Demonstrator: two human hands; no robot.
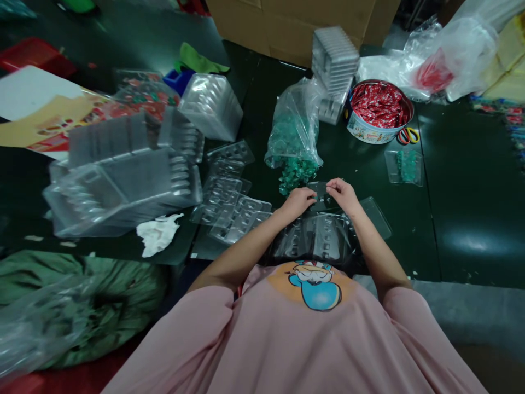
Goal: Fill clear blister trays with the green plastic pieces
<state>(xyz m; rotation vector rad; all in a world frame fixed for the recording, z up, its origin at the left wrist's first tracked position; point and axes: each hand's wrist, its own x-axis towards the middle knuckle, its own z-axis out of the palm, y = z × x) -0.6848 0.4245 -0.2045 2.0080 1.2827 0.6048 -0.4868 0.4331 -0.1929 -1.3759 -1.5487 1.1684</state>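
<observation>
Just in front of my body, a clear plastic blister tray (324, 203) lies under my two hands. At its left side my left hand (300, 201) is closed, fingertips together over the tray, with a hint of green by them. My right hand (345, 196) is pinched at the tray's upper right; whatever is between its fingers is too small to make out. Beyond my left hand, small green plastic pieces (298, 174) spill from the mouth of a clear bag (296, 117). More clear blister trays (328, 238) lie close to my body, below my wrists.
Loose trays (238, 210) and tall tray stacks (118, 186) stand left. A round tin (371, 133) of red wrapped pieces, scissors (409, 135) and a tray with green pieces (407, 166) are right. A cardboard box (303, 27) stands behind; crumpled white tissue (158, 235) lies front left.
</observation>
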